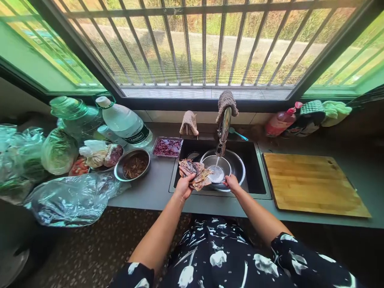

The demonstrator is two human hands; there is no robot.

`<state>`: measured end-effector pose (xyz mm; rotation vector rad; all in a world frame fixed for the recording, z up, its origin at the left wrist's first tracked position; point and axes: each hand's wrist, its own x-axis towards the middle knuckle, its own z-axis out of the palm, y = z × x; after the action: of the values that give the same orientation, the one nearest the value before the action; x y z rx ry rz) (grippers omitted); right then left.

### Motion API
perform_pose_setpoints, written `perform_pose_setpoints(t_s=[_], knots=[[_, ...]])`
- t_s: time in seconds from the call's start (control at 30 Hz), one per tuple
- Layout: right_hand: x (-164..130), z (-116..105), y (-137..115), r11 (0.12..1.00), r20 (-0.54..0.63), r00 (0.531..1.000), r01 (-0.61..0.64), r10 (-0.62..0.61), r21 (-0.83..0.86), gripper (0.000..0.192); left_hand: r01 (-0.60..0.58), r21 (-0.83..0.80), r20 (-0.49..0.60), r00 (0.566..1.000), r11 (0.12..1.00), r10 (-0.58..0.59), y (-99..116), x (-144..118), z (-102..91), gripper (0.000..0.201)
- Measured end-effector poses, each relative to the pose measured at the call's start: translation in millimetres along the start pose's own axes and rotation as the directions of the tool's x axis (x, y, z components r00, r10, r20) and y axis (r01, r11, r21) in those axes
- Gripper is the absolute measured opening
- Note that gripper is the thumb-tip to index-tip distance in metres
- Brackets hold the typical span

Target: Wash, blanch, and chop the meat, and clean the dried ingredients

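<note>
Left hand (pixel 183 186) was closed around a bunch of dried brownish strips (pixel 194 173), held over the left edge of the sink (pixel 255 168), just beside the steel bowl (pixel 223 167). Right hand (pixel 232 183) gripped the bowl's near rim, fingers curled over it. Bowl sat in the sink directly under the faucet (pixel 224 130), water running into it, part filled. To rinse well, my read: keep the bowl level and centred under the stream, dip the strips in rather than holding them at the rim, loosen the grip so water gets between pieces. On the counter (pixel 156 188) to the left: a metal bowl of dark shreds (pixel 133 165), a tray of red pieces (pixel 167 147). Cutting board (pixel 312 184) lay right of the sink.
</note>
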<state>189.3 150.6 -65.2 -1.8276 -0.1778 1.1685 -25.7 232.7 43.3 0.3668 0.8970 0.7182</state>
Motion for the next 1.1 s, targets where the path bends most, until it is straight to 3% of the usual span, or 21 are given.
perform_pose_setpoints(t_s=[0.4,0.67,1.1], knots=[[5,1,11,0.998,-0.02,0.999,0.033,-0.034,-0.046,0.008,-0.004,-0.046,-0.003,1.0,0.999,0.004,0,-3,2.7,0.047],[12,2,19,0.998,-0.061,0.996,0.063,-0.062,0.024,0.015,0.013,-0.025,-0.015,1.0,1.0,-0.014,-7,7,4.1,0.043],[10,11,10,0.993,-0.106,0.988,0.119,-0.115,0.027,0.016,-0.041,-0.091,-0.002,0.999,0.995,0.041,0,6,-9.2,0.051]])
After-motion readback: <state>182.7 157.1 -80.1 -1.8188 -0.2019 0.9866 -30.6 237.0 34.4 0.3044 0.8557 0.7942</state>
